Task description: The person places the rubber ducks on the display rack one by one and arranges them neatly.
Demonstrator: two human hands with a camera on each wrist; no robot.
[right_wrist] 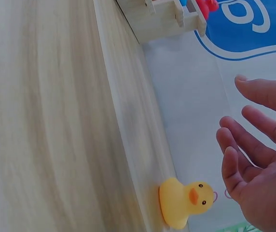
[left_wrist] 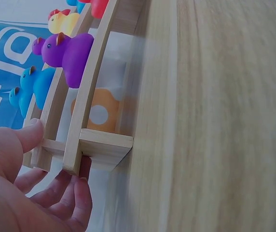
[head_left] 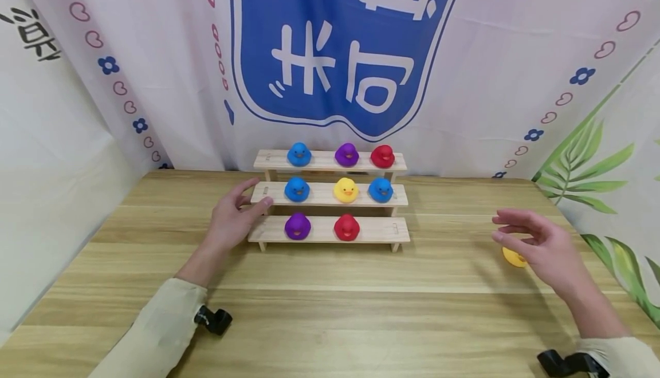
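A three-step wooden display rack point(head_left: 373, 230) stands at the back middle of the table. My left hand point(head_left: 232, 217) holds its left end, thumb on the middle step and fingers curled about the step ends, as the left wrist view shows. On the lowest step sit a purple duck point(head_left: 297, 227) and a red duck point(head_left: 347, 228), with bare wood at the right end. My right hand point(head_left: 549, 252) hovers with loosely bent fingers above a yellow duck point(right_wrist: 174, 200) on the table at the right. In the head view it partly covers that duck.
The middle step carries a blue duck point(head_left: 297, 189), a yellow duck point(head_left: 346, 191) and another blue duck point(head_left: 381, 190). Above are blue point(head_left: 299, 154), purple point(head_left: 347, 154) and red point(head_left: 383, 156) ducks. A printed curtain point(head_left: 464, 109) hangs behind the wood-grain table point(head_left: 330, 321).
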